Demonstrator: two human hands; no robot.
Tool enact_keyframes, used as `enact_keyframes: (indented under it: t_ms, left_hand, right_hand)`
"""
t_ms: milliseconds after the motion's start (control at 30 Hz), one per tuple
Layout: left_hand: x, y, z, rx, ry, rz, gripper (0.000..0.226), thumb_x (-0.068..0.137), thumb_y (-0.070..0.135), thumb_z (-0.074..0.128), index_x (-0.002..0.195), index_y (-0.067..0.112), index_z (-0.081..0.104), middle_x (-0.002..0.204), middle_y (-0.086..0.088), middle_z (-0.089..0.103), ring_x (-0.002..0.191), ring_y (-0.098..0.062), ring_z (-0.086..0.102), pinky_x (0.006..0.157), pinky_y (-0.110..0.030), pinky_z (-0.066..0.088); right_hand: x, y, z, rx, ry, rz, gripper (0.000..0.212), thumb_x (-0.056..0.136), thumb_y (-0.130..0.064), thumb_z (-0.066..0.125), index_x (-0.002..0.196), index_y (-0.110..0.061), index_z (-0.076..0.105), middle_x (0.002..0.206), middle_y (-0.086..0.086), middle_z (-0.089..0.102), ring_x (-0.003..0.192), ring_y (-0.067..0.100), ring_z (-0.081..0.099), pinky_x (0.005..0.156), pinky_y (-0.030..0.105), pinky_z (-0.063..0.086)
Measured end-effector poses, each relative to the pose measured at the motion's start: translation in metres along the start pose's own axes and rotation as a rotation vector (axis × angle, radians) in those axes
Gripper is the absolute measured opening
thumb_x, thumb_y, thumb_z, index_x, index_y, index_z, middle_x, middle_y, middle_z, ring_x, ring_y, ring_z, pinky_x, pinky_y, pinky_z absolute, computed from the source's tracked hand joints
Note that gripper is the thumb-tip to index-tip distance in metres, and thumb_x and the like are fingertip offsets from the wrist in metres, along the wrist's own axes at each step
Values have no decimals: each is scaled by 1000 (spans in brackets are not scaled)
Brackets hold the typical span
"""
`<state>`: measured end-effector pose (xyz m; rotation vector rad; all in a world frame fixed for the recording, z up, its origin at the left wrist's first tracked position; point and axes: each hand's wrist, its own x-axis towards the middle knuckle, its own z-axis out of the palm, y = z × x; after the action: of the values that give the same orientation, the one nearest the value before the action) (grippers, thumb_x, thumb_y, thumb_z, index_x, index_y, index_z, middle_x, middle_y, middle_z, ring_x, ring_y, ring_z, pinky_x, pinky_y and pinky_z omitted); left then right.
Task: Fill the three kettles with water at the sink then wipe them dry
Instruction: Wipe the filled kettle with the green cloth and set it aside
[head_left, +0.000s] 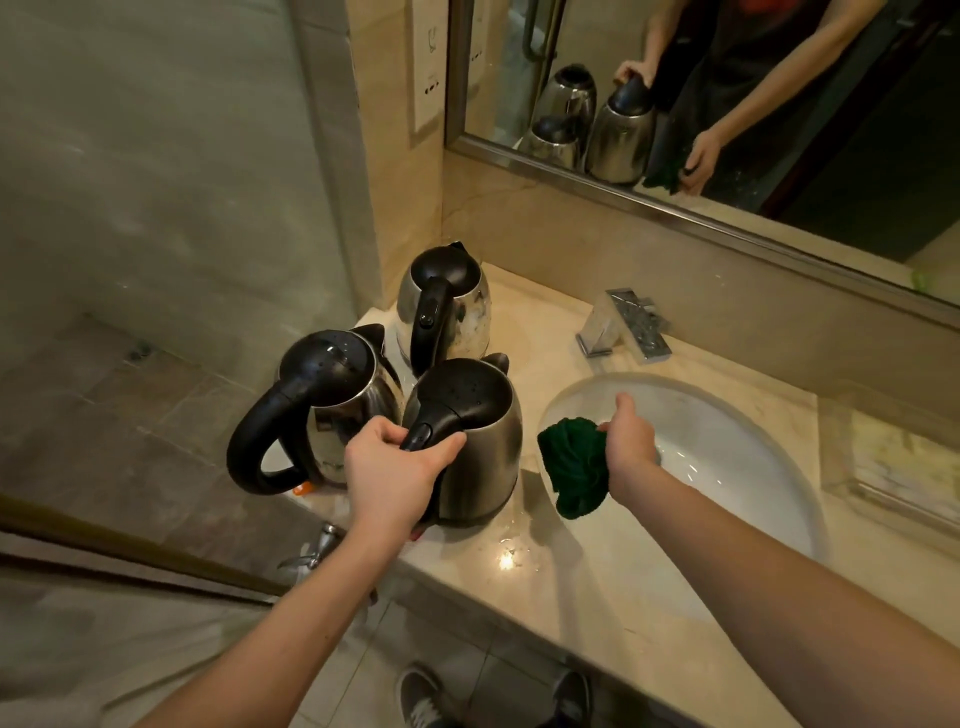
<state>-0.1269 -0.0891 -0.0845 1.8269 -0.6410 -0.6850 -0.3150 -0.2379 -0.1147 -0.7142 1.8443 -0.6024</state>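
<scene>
Three steel kettles with black lids and handles stand together on the beige counter, left of the sink. My left hand (395, 467) grips the black handle of the nearest kettle (483, 441), which stands upright on the counter. The left kettle (332, 400) has a big looped handle turned towards me. The far kettle (457, 306) stands by the wall, its side wet. My right hand (628, 436) holds a dark green cloth (576, 467) over the left rim of the white sink (727, 457), a little to the right of the nearest kettle.
A square chrome tap (623, 327) sits behind the sink. Water is puddled on the counter (519, 556) near the front edge. A framed mirror (727, 104) hangs above. A glass shower wall and tiled floor lie to the left.
</scene>
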Motion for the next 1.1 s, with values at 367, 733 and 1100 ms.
enact_keyframes:
  t_ms: [367, 733, 1100]
  left_hand:
    - [15, -8, 32, 8, -3, 5, 43, 61, 28, 88, 68, 11, 48, 65, -5, 56, 62, -18, 56, 55, -28, 45]
    - [17, -31, 28, -77, -56, 54, 52, 61, 53, 80, 66, 14, 46, 62, -14, 61, 61, -31, 62, 58, -46, 52]
    - [17, -22, 31, -56, 1, -271, 65, 86, 72, 24, 79, 20, 63, 77, -5, 67, 72, -24, 66, 73, -45, 57]
  right_hand:
    - [-35, -6, 22, 337, -128, 196, 47, 89, -58, 42, 87, -12, 51, 100, 16, 66, 97, 34, 64, 94, 53, 49]
    - [-67, 12, 46, 329, -78, 182, 43, 93, -48, 39, 115, -15, 54, 105, 12, 61, 95, 28, 59, 93, 46, 49]
    - [-97, 27, 56, 344, -153, 319, 40, 96, -50, 38, 114, -15, 42, 108, 11, 52, 119, 31, 49, 107, 49, 40]
